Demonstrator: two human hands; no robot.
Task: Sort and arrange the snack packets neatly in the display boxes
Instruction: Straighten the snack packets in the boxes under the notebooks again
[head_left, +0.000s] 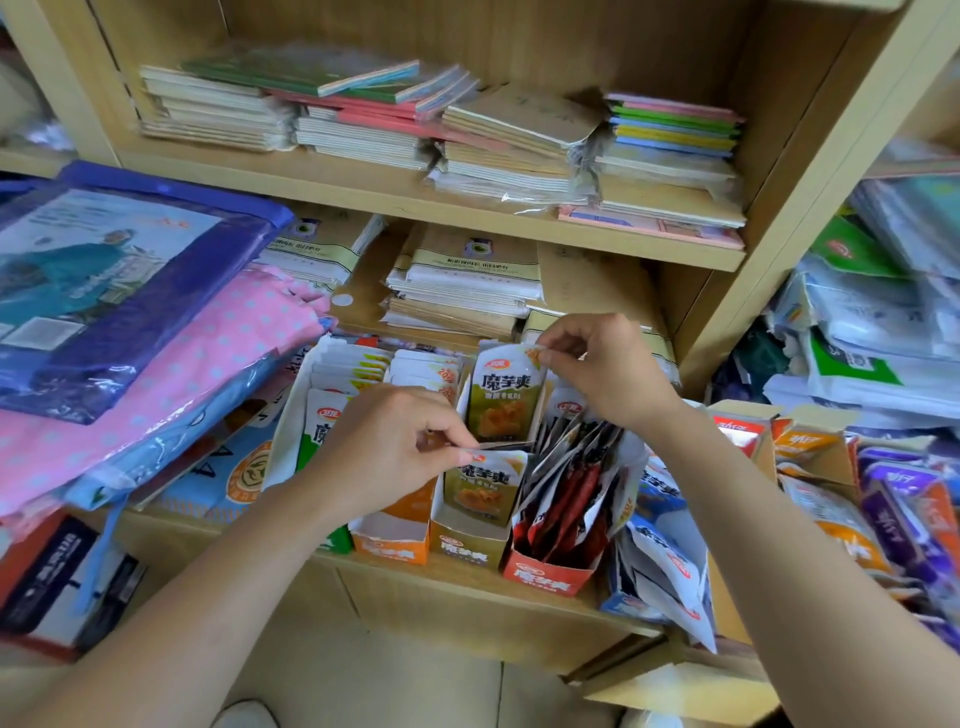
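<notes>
Two hands, left and right, each pinching olive packet.

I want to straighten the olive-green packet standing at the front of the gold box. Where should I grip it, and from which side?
Pinch the top seal of the front olive-green packet from above. It stands upright in the gold box, whose walls hide its lower half, so only the flat top edge is free, where the left hand already is.

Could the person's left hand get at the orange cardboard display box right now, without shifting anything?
Probably yes. The left hand is pinching an olive-green snack packet right beside the orange cardboard display box, whose open front faces the person, though it would have to release the packet first.
</notes>
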